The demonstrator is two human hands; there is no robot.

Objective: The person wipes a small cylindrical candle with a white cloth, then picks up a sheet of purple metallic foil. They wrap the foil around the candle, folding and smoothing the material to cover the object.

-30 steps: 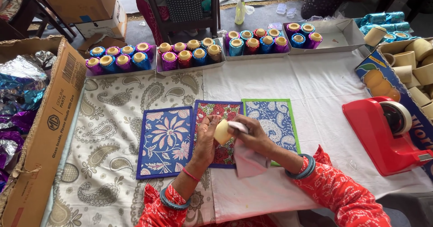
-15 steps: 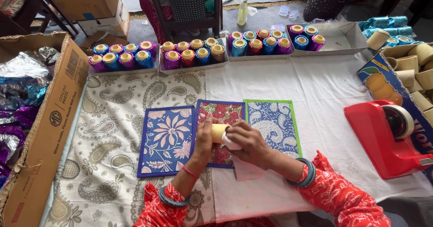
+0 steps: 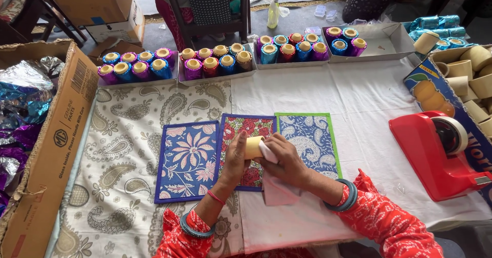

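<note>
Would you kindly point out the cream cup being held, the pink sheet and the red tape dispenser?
cream cup [image 3: 252, 146], head view, on its bare side between the hands.
pink sheet [image 3: 279, 191], head view, on its lower hanging part.
red tape dispenser [image 3: 425, 158], head view, on its red body.

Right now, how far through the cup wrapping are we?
Done: three trays along the far edge look full of foil-covered cups; a fourth tray holds only four. In hand: the left hand and right hand hold one bare cup against a pink sheet. Left: plain cups fill the box on the right.
</note>
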